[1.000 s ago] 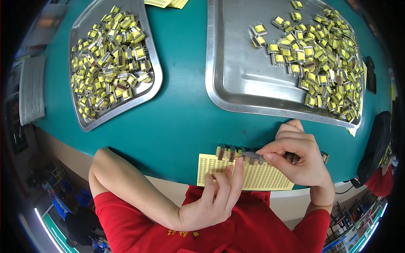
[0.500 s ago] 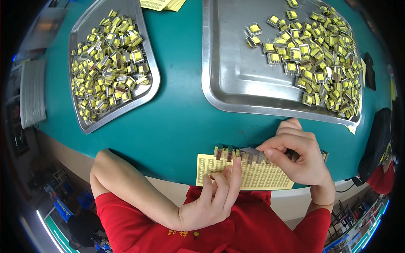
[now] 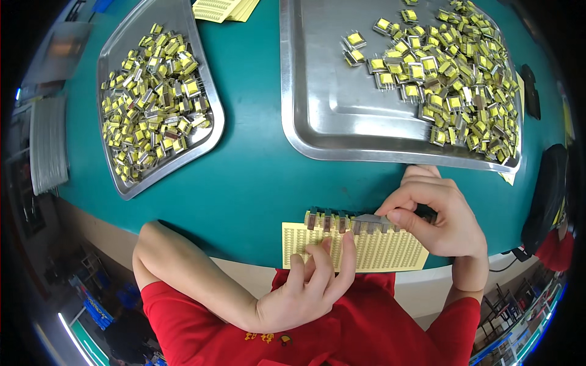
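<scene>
A yellow sheet of small labels [image 3: 390, 251] lies at the near edge of the teal table. Along its far edge runs a row of small transformer-like parts [image 3: 342, 221] with yellow tape and grey cores. My left hand [image 3: 311, 287] rests on the sheet, its fingertips pressing on the labels just below the row. My right hand [image 3: 442, 213] pinches the right end of the row between thumb and forefinger, covering the last parts there.
A large steel tray [image 3: 317, 110] at the back right holds several loose yellow parts [image 3: 452, 67] heaped on its right side. A smaller steel tray [image 3: 210, 97] at the back left is full of the same parts. More yellow sheets [image 3: 226, 8] lie at the top edge. Dark objects [image 3: 546, 195] stand at the far right.
Both hands stay in place on the sheet and the row; the view has shifted slightly. My left fingers have moved a little on the labels.
</scene>
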Demonstrator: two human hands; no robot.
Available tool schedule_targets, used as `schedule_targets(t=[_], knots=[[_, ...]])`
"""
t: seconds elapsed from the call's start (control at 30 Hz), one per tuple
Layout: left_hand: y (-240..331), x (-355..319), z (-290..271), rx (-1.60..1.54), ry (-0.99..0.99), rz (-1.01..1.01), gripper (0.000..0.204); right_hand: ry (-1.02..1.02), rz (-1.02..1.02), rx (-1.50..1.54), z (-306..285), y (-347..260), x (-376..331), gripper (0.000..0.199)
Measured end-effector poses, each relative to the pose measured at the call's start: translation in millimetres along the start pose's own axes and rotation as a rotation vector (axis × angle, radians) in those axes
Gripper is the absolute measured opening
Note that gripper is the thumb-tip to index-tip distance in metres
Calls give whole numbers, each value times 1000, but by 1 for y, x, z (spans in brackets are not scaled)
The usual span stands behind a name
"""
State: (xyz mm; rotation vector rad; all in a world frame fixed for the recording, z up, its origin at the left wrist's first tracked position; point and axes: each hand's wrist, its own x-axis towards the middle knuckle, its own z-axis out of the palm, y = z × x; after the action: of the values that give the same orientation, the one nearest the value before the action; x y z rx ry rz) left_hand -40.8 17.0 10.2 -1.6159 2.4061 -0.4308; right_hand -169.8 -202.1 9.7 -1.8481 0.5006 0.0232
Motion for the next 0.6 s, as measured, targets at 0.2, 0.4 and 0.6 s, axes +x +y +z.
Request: schedule_targets(t=[0.2, 0.4, 0.6], knots=[[-2, 0, 0, 24, 6, 46, 6, -7, -20, -43, 0, -1, -1, 9], [-5, 2, 1, 9, 27, 46, 17, 4, -34, -54, 3, 0, -2, 9], [-5, 2, 2, 9, 33, 48, 16, 4, -51, -66, 3, 1, -1, 9]])
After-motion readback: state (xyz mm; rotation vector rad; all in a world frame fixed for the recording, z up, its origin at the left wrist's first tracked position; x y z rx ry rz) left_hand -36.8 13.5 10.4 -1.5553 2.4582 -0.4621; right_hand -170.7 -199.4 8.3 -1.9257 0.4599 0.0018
